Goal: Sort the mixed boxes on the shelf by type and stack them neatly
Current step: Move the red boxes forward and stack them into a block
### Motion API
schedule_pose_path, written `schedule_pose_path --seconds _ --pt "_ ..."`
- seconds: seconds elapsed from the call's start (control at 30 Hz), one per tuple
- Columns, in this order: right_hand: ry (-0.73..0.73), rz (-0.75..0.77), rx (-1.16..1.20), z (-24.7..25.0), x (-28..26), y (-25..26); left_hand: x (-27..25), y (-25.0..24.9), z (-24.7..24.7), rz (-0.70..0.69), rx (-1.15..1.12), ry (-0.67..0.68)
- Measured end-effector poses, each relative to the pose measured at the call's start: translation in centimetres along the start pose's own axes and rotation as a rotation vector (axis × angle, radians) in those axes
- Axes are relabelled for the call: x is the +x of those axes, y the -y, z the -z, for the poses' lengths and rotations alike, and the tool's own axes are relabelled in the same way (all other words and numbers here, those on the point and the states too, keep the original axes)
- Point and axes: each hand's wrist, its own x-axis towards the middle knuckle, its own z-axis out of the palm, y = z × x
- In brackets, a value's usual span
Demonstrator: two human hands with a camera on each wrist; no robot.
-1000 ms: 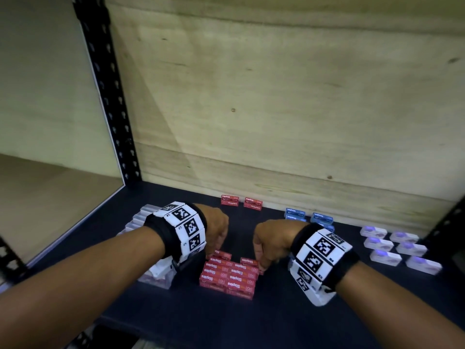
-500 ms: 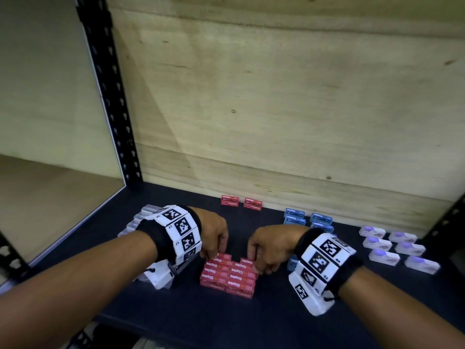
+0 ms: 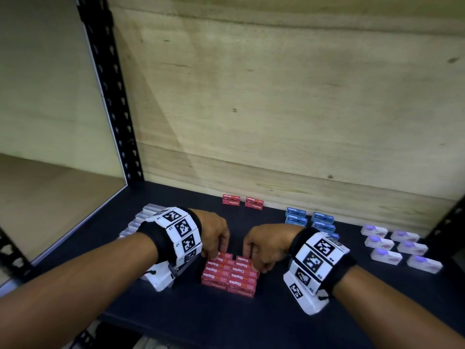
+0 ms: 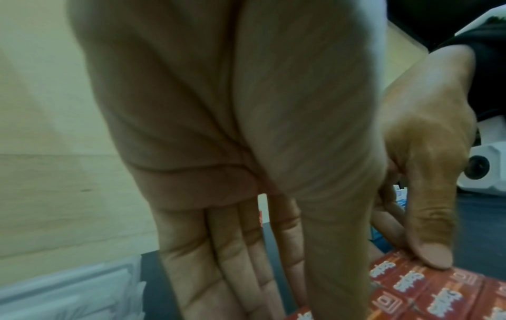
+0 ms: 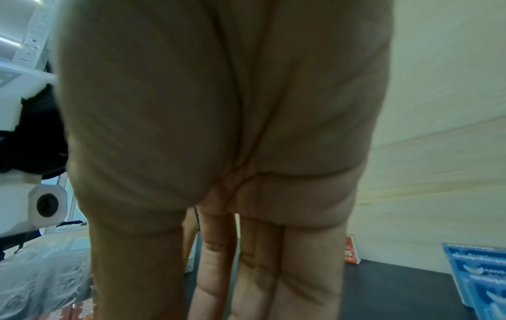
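1. At the front middle of the dark shelf (image 3: pixel 251 321), toward six o'clock, sits the red stack (image 3: pixel 230 274) of staple boxes, two columns side by side, labels facing up.
2. Left hand (image 3: pixel 214 231) comes down on the stack's far left corner, at about eleven o'clock of the stack; the left wrist view shows its fingers (image 4: pixel 246 259) straight and held together, reaching down past the boxes' far edge, thumb (image 4: pixel 429 244) pressed flat on a top box.
3. Right hand (image 3: pixel 264 248) meets the far right corner, at about one o'clock; in the head view its fingers look curled at the stack's right edge, but the right wrist view shows them fairly straight and close together, so whether they pinch a box I cannot tell.
4. The relation that matters: the stack lies directly under and between both hands, its columns running from twelve to six o'clock, each box's long side lying nine to three. Both hands are equally near, so a squeeze inward should square the columns.
5. Two loose red boxes (image 3: pixel 242 202) stand at twelve o'clock by the back board, well apart from the stack; by my judgement they belong on it next.
6. Blue boxes (image 3: pixel 309 220) sit at two o'clock, white boxes (image 3: pixel 400 245) at three, and clear packs (image 3: pixel 141 220) at nine behind the left wrist.
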Motion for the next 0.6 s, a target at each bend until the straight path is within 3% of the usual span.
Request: schedule_pose_path --seconds 0.6 --pt "-0.019 0.044 -0.054 0.04 -0.15 0.56 0.13 0.01 -0.08 -0.023 0.027 -0.017"
